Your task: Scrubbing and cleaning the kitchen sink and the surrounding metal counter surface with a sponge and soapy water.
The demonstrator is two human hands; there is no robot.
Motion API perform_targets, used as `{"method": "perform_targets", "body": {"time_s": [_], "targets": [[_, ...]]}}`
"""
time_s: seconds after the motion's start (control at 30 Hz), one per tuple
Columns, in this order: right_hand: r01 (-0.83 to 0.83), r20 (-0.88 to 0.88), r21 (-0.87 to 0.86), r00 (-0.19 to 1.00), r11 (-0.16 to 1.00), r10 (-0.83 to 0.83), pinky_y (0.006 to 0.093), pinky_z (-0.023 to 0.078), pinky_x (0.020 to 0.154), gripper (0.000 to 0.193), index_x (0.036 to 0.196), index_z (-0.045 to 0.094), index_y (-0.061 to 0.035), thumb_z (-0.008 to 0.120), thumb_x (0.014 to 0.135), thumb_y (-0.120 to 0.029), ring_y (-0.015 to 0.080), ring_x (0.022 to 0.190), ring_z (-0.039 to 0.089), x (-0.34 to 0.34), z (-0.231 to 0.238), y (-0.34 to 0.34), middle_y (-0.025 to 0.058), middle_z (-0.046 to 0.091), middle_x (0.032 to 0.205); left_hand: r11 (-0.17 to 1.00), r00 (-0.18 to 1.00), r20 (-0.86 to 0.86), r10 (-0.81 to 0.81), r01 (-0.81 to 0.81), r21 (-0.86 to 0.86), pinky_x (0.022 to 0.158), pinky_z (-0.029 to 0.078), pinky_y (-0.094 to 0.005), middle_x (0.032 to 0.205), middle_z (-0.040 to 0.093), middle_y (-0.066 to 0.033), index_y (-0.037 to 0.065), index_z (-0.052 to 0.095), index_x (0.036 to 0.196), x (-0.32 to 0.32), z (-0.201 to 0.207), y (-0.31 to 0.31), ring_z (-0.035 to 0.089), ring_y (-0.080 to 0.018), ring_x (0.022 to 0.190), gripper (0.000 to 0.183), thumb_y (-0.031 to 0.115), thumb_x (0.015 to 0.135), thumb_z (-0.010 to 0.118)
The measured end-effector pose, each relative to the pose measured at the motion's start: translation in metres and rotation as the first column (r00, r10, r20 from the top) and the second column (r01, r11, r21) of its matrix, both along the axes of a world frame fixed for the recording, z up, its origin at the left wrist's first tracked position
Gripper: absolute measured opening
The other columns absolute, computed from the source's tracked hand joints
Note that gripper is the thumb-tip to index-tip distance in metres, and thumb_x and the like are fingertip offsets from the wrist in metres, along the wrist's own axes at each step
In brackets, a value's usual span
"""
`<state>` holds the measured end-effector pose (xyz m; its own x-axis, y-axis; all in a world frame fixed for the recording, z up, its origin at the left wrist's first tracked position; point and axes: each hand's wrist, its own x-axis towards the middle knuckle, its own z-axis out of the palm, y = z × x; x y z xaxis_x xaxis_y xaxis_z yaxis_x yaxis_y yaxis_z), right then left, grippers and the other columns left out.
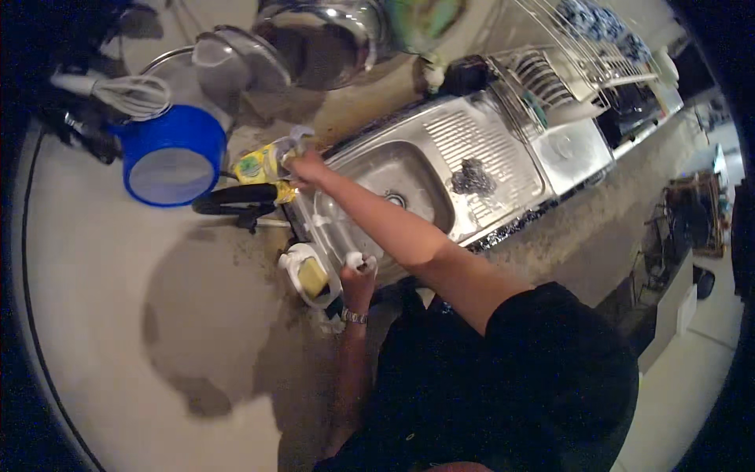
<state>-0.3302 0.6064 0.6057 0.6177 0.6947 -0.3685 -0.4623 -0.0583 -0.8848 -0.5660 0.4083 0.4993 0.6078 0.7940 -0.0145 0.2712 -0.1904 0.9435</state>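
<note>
Right fingers: clenched around the neck of a yellow bottle [263, 167] with a clear top, at the back-left corner of the sink [397, 185].
Right hand [308, 169]: reaches across the sink basin from the person's side, forearm lying diagonally over the basin.
Left fingers: closed around a small white knob-like piece [355, 259] at the near-left edge of the sink; what the piece is cannot be told.
Left hand [358, 282]: just beside the sink's near rim, with a bracelet [354, 317] on the wrist.
Sponge holder [303, 271]: white, holds a yellow sponge [312, 276], just left of the left hand, at the sink's left edge.
Black handle [233, 200]: lies on the tabletop [126, 315] left of the sink, just under the yellow bottle.
Blue bucket [171, 157]: stands left of the sink, beyond the black handle, well apart from both hands.
Scouring pad [472, 178]: dark, rests on the ribbed drainboard right of the sink basin.
Dish rack [550, 82]: wire, stands right of the drainboard, far side of the sink.
Steel bowls [314, 39]: stacked behind the sink, against the back.
</note>
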Motion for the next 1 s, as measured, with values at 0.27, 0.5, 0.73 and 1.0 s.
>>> {"method": "perform_targets", "body": {"time_s": [0.27, 0.5, 0.73, 1.0], "targets": [[0.328, 0.646, -0.028, 0.727, 0.944, -0.233, 0.0459, 0.049, 0.084, 0.064, 0.139, 0.042, -0.0037, 0.068, 0.086, -0.029, 0.0379, 0.097, 0.062, 0.014, -0.039, -0.168, 0.0261, 0.058, 0.119, 0.962, 0.958, -0.225, -0.176, 0.216, 0.164, 0.08, 0.052, -0.0333, 0.103, 0.068, -0.0102, 0.0, 0.062, 0.105, 0.021, 0.021, -0.002, 0.066, -0.0213, 0.089, 0.021, 0.007, 0.086, 0.065], [0.381, 0.834, -0.538, 0.11, 0.752, 0.541, 0.057, 0.03, 0.104, 0.049, 0.133, 0.056, -0.0252, 0.064, 0.086, -0.039, 0.0403, 0.13, 0.039, 0.128, -0.065, -0.451, 0.0159, 0.045, 0.141, 0.967, 0.918, -0.385, -0.097, 0.179, 0.183, 0.095, 0.047, -0.0318, 0.119, 0.063, -0.0106, 0.002, 0.056, 0.123, 0.045, -0.002, -0.003, 0.063, -0.0207, 0.104, 0.038, 0.008, 0.087, 0.066], [0.311, 0.886, -0.463, 0.163, 0.83, 0.434, 0.0468, 0.042, 0.095, 0.044, 0.124, 0.059, -0.0097, 0.064, 0.088, -0.035, 0.0396, 0.108, 0.048, 0.134, -0.081, -0.424, 0.0208, 0.052, 0.121, 0.94, 0.933, 0.185, 0.309, -0.329, 0.091, 0.093, 0.055, -0.0449, 0.135, 0.052, -0.0141, 0.002, 0.036, 0.142, 0.122, -0.052, 0.096, 0.061, -0.0289, 0.105, 0.056, 0.01, 0.092, 0.06], [0.119, 0.866, -0.499, 0.042, 0.858, 0.498, 0.0475, 0.052, 0.076, 0.035, 0.12, 0.058, -0.0177, 0.06, 0.089, -0.033, 0.0381, 0.097, 0.057, 0.163, -0.069, -0.504, 0.0182, 0.053, 0.108, 0.977, 0.972, 0.097, 0.215, -0.215, -0.007, 0.07, 0.058, -0.0365, 0.116, 0.061, -0.0143, -0.001, 0.052, 0.125, 0.183, -0.039, 0.241, 0.065, -0.0272, 0.082, 0.044, 0.014, 0.086, 0.066]]}}
